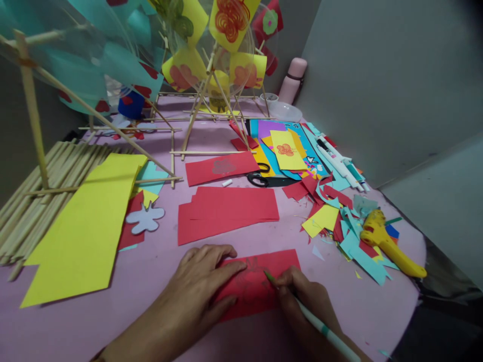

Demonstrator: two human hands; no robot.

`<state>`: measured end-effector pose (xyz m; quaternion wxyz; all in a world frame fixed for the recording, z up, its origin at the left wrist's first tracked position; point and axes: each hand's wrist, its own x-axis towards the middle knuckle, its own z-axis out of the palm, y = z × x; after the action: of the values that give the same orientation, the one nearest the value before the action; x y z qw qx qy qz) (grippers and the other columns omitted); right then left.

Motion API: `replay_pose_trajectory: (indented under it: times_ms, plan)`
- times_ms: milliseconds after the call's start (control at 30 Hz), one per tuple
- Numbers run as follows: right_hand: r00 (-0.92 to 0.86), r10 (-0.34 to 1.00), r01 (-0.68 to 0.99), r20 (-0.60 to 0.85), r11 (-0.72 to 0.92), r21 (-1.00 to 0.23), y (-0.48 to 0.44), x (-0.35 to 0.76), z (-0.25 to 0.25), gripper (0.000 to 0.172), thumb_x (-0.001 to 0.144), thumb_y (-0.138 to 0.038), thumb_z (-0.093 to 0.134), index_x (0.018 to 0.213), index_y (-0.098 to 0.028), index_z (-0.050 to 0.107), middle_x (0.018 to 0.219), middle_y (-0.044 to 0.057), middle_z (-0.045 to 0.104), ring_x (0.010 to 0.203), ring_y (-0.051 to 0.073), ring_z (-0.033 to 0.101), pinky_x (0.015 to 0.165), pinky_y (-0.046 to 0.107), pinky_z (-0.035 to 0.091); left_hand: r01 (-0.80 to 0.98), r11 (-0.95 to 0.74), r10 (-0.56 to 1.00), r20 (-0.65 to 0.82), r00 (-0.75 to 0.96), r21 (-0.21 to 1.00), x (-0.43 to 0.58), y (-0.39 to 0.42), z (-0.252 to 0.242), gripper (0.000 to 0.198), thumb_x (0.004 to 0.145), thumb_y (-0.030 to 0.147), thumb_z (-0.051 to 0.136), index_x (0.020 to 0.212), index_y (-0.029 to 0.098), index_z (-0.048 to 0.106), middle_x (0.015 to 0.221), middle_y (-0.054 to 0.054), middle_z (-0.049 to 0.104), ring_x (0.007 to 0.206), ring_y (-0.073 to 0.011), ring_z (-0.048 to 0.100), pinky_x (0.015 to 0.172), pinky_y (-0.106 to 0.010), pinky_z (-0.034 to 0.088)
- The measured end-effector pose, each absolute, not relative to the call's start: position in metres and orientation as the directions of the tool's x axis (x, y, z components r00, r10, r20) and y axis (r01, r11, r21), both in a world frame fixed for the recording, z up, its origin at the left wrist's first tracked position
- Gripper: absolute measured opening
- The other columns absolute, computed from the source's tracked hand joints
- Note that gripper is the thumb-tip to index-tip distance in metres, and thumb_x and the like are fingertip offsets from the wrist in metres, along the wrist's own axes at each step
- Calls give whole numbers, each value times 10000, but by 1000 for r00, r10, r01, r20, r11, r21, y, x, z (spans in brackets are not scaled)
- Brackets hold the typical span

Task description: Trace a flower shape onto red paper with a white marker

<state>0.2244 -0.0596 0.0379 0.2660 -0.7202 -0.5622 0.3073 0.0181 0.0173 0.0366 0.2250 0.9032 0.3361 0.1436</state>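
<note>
A red paper strip (290,261) with faint drawn lines lies flat at the front of the table. My left hand (206,284) rests on its left side with the fingers spread, pressing it down. In my right hand (302,296) is a white and green marker (317,322), its green tip touching the drawing near the strip's middle. More red paper strips (226,213) lie just beyond. Behind those sits another red strip (222,166) with a dark flower-like drawing. To the left is a white flower-shaped cutout (145,218).
Yellow paper (83,221) and bundled wooden sticks (41,191) lie on the left. Scissors (258,177), paper scraps (324,216), markers (339,161) and a yellow glue gun (388,244) are on the right. Stick frames (198,110) with decorated wheels stand behind, near a pink bottle (293,80).
</note>
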Motion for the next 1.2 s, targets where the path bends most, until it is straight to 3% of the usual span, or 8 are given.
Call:
replay_pose_trajectory:
  times_ms: [467,733,1200]
  plan:
    - [172,978,633,-118,-201,-748,-62,226,39,175,797,-274,377,639,-231,437,462,-50,484,405,118,485,421,203,303,555,-674,673,96,734,488,19,18,38,387,825,234,606,1199,310,541,1168,-43,540,1047,-242,482,870,-396,376]
    - [92,990,604,-103,-138,-785,-64,230,34,129,768,-214,410,660,-222,480,501,-38,571,429,116,529,428,187,348,548,-677,672,109,732,491,19,17,38,371,831,253,595,1194,308,546,1170,-50,546,1045,-253,488,863,-406,379]
    - [-7,997,631,-72,-51,-774,-63,231,30,160,792,-205,391,662,-222,483,512,-28,570,447,122,532,446,194,343,550,-665,676,93,731,506,19,17,40,379,828,237,603,1193,312,537,1170,-37,536,1049,-246,476,872,-406,369]
